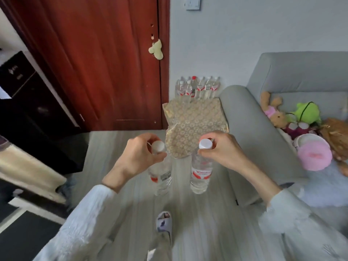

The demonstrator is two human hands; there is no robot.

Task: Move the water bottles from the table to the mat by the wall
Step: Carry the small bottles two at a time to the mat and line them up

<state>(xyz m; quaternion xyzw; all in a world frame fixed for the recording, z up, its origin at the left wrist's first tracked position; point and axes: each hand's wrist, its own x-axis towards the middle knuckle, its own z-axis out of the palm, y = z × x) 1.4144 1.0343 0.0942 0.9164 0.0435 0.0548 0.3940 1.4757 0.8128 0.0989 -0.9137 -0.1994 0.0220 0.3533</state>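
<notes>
My left hand [137, 157] grips one clear water bottle [161, 176] by its neck, just under the white cap. My right hand [224, 149] holds a second water bottle [200, 174] the same way. Both bottles hang upright above the floor, each with a red-and-white label. Ahead lies the patterned beige mat [194, 121], running to the wall. Several bottles [197, 88] stand in a row at the mat's far end against the wall.
A dark red door [98, 63] stands left of the mat. A grey sofa [250, 129] with plush toys [301, 117] flanks the mat on the right. Dark furniture [28, 110] is at the left. My slippered foot [164, 222] is on the wooden floor.
</notes>
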